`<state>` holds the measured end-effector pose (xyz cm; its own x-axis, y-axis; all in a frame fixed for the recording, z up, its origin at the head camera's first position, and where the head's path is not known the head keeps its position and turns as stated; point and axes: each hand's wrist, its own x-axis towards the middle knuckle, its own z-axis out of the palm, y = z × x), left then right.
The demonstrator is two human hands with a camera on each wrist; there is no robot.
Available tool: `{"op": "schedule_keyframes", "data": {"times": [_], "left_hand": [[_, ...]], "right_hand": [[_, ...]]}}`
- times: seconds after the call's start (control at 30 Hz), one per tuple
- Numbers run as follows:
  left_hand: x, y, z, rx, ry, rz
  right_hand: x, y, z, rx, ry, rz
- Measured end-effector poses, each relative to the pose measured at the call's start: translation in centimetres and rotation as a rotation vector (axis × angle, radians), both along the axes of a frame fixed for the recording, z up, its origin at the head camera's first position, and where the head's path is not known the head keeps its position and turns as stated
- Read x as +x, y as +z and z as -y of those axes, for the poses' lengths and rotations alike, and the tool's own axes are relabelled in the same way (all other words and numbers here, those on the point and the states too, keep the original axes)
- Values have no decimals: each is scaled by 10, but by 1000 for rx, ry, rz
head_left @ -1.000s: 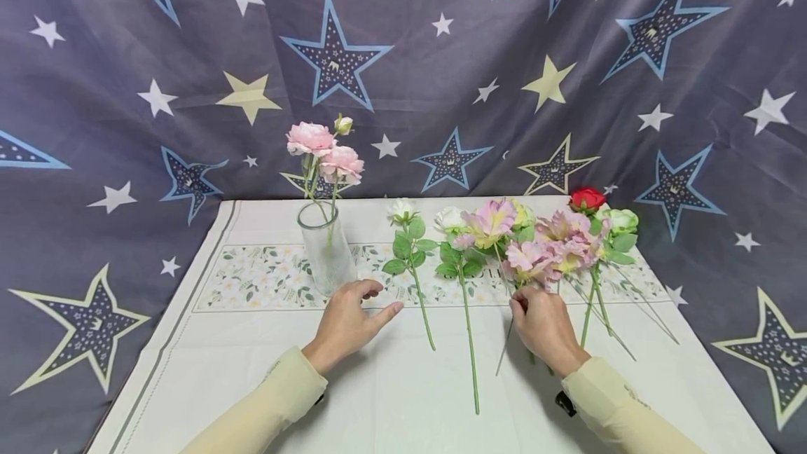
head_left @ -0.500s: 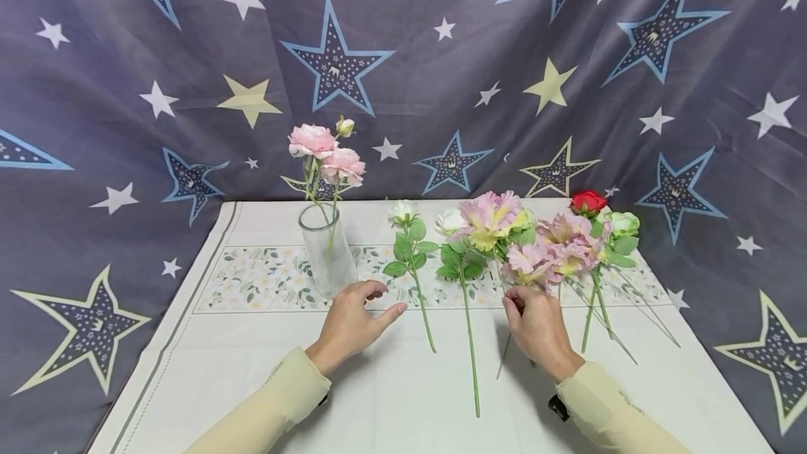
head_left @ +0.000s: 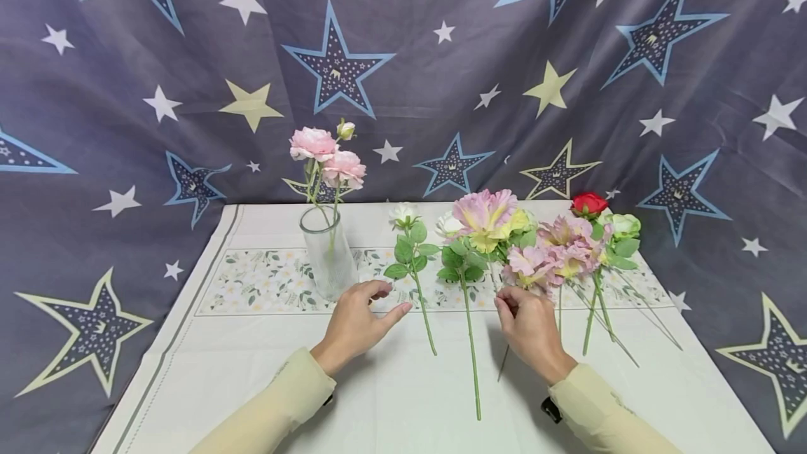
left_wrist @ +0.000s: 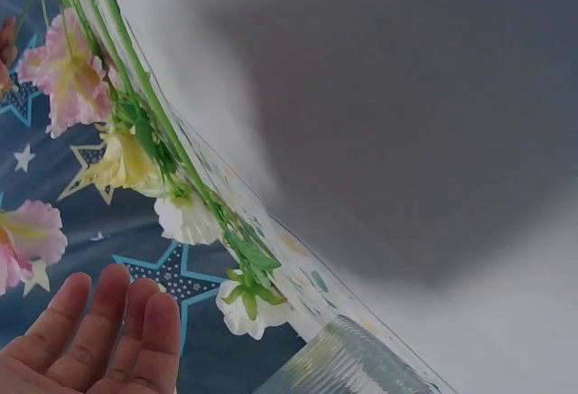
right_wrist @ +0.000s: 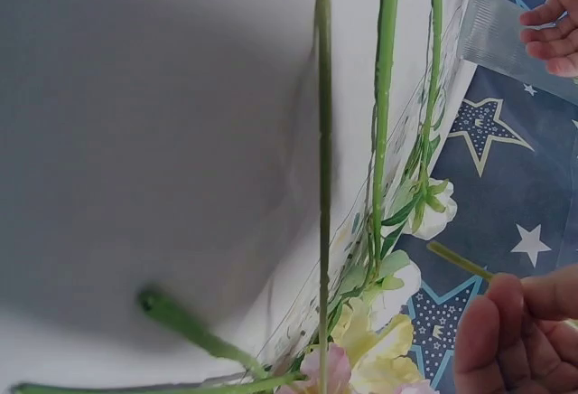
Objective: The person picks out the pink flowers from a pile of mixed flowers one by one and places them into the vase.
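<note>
My right hand (head_left: 532, 328) pinches the thin stem (right_wrist: 459, 259) of a pink-and-yellow flower (head_left: 485, 219); its ruffled bloom stands above the fingers, overlapping a yellow flower behind in the head view. On the left, my left hand (head_left: 356, 321) is held with fingers relaxed and thumb apart, holding nothing, right by the base of the clear glass vase (head_left: 329, 258). Two pink flowers (head_left: 343, 168) and a small bud (head_left: 345, 129) stand upright in that vase. A white rose (head_left: 403, 216) lies between vase and right hand, beside a second, longer-stemmed white rose (head_left: 468, 328).
More pink-and-yellow flowers (head_left: 555, 251) lie bunched right of my right hand, several stems pointing toward me. Behind them are a red rose (head_left: 589, 204) and a pale green rose (head_left: 623, 225). A floral-printed band crosses the white tablecloth (head_left: 391, 398); a starry curtain (head_left: 403, 76) hangs behind.
My right hand has moved slightly left, lifting the pink-and-yellow flower, whose bloom now faces more forward and covers part of the white rose. My left hand has barely shifted.
</note>
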<state>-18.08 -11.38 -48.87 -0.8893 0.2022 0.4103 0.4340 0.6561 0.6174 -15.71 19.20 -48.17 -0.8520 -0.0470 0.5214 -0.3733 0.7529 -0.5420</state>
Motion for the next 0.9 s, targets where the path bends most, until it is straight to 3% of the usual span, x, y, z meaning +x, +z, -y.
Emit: {"op": "schedule_keyframes", "data": {"times": [0.5,0.9], "left_hand": [[-2,4,-8,41,-25,-67],[-4,13,-19,109,-54,-69]], "right_hand": [[-1,1,17,-59,41,-95],[-3,4,30,-108,81,-155]]}}
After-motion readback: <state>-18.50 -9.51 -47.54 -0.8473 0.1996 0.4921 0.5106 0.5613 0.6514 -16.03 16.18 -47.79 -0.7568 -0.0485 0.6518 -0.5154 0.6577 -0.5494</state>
